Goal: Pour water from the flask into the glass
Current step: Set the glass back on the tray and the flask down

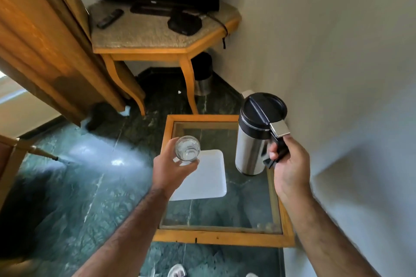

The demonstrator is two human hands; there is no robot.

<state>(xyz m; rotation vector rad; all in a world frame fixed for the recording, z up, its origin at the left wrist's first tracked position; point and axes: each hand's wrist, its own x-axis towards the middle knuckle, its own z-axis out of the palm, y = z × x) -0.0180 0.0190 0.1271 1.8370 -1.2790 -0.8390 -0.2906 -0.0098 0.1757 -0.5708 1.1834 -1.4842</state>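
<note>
left fingers [193,163] wrapped round glass [187,148], right fingers [273,149] curled on flask [258,135] handle. could splash past the rim if tipped fast.

Both forearms bare to elbow, no sleeves in sight. Dark hair along both forearms, thicker toward wrists. No watch, no bracelet, no rings on left hand [171,170] or right hand [290,168]. Fingers [273,149] bare, nails short, unpainted where visible. No gloves, no tape, no markings on wrists. At bottom edge of view, toes in light-coloured open sandal [176,271]; second foot [251,275] barely showed at frame edge, too cropped to tell footwear.
</note>
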